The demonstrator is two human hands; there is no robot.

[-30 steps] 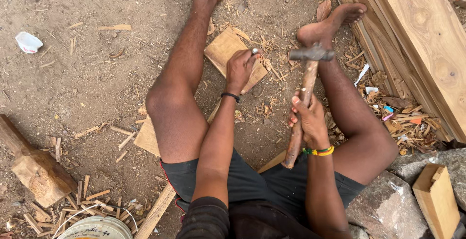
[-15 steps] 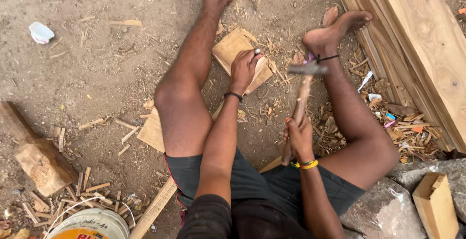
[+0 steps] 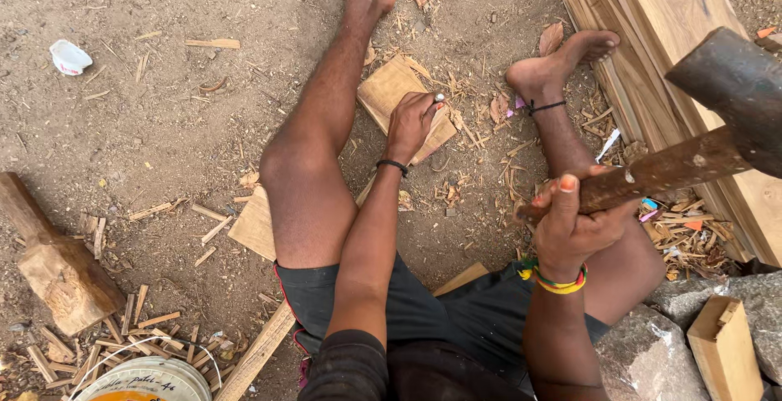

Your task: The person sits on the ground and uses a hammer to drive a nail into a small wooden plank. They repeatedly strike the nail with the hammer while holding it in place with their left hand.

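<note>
I sit on bare dirt with my legs spread. Between them lies a flat square wooden block (image 3: pixel 381 90). My left hand (image 3: pixel 410 126) rests on it, fist closed round a thin metal chisel (image 3: pixel 439 98) whose top sticks out above the fingers. My right hand (image 3: pixel 574 223) grips the wooden handle of a hammer (image 3: pixel 664 170). The hammer is lifted high and close to the camera, its dark iron head (image 3: pixel 733 83) far right of the block, over the planks.
Long wooden planks (image 3: pixel 652 10) lie stacked at the right. A heavy log piece (image 3: pixel 57 266) and wood chips sit at the left, a white bucket (image 3: pixel 142 381) at bottom left. Grey stones (image 3: pixel 652 352) and a small wooden box (image 3: pixel 725 350) are at bottom right.
The hammer has swung up from just above the block to a high position near the camera. My left hand has stayed on the chisel and block.
</note>
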